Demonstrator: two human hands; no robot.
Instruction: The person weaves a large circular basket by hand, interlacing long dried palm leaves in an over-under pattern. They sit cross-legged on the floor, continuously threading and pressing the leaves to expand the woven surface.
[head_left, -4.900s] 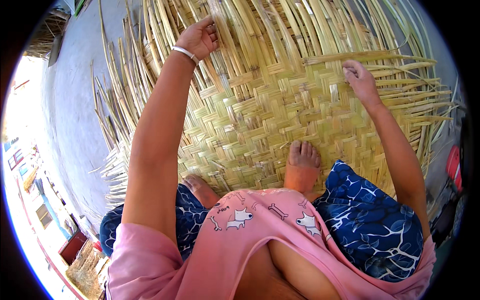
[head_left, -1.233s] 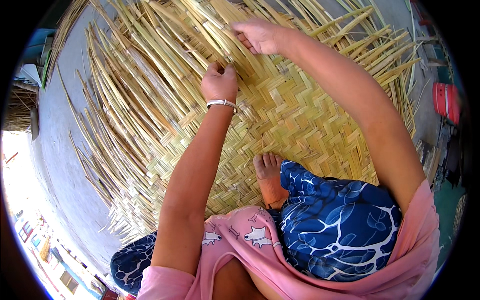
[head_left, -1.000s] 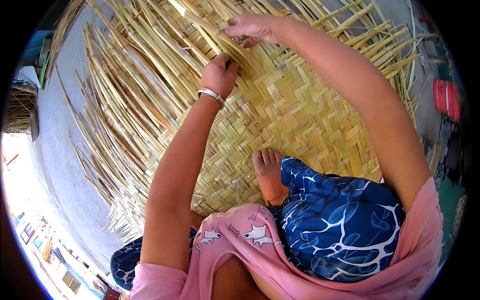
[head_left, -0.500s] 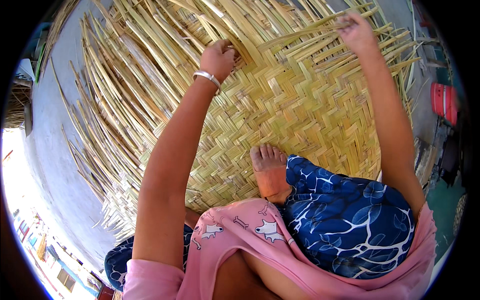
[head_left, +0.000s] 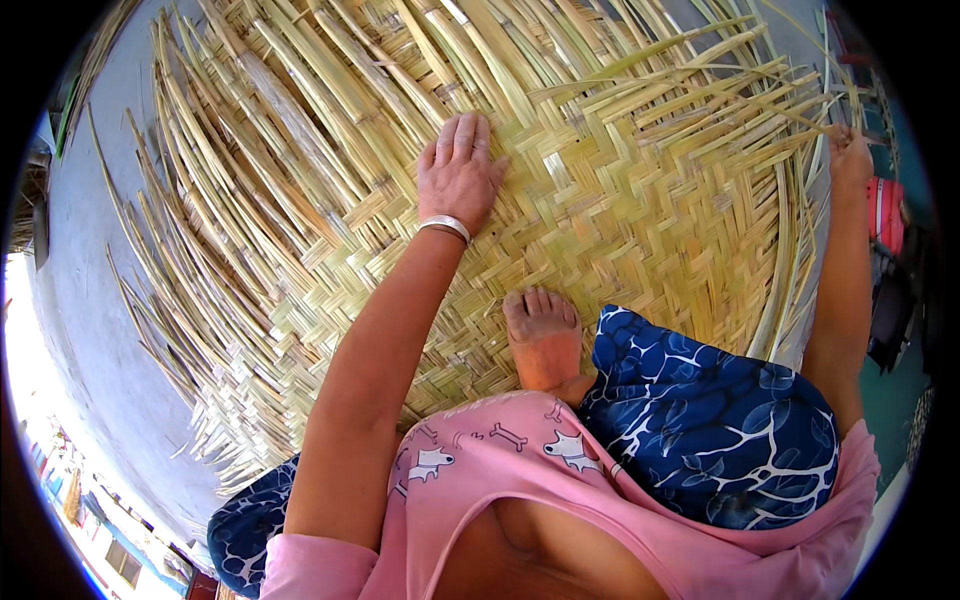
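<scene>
Under my hands lies a partly woven mat point(head_left: 620, 240) of flat yellow-green split reed strips, in a zigzag weave. My left hand point(head_left: 460, 175), a silver bangle at its wrist, rests flat on the mat where the weave meets the loose lengthwise strips, fingers stretched out. Past the mat's right edge, my right hand point(head_left: 850, 158) is closed, its fingers pinched on the end of a thin reed strip point(head_left: 790, 117) that runs back to the mat. Exactly how the fingers grip it is too small to see. Long unwoven strips point(head_left: 290, 110) fan out at the far left.
My bare foot point(head_left: 543, 335) stands on the woven part. Loose strip ends point(head_left: 700, 75) stick out at the far right. A red container point(head_left: 886, 215) and dark items lie beyond my right forearm. Grey floor point(head_left: 80, 300) borders the mat at the left.
My right hand has moved right and toward me, off the mat's far right part to beyond its edge. My left hand has shifted slightly nearer and flattened from a curled grip.
</scene>
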